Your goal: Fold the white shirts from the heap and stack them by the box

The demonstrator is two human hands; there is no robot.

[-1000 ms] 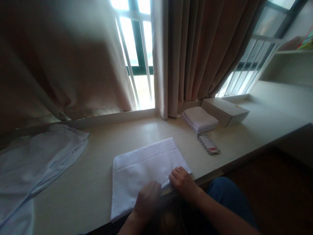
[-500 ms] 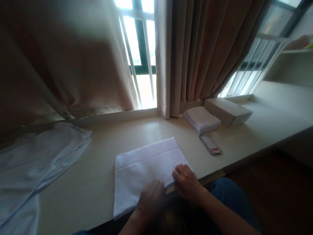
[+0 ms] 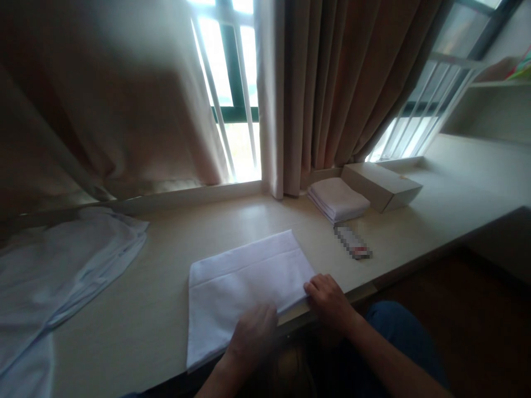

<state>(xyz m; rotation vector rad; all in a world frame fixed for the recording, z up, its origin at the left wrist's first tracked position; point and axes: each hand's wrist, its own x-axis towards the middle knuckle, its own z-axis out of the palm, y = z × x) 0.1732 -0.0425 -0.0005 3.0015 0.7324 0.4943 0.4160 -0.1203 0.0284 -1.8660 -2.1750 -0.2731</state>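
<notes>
A folded white cloth (image 3: 244, 282) lies flat at the front edge of the pale desk, a crease line running along its far side. My right hand (image 3: 329, 298) is closed on its near right corner, fingers bent over the edge. Across the middle of the near edge rests my left hand (image 3: 251, 334), touching the cloth; its fingers are smeared by motion, so their grip is unclear.
A loosely heaped white cloth (image 3: 83, 265) covers the desk's left side. Toward the back right are a folded white stack (image 3: 338, 199), a cardboard box (image 3: 381, 185) and a pixelated oblong object (image 3: 352, 241). Curtains (image 3: 323, 83) hang behind the desk (image 3: 157, 309).
My right hand has slid right along the near edge to the cloth's corner. My left hand stays on the near edge. The whole view has shifted slightly.
</notes>
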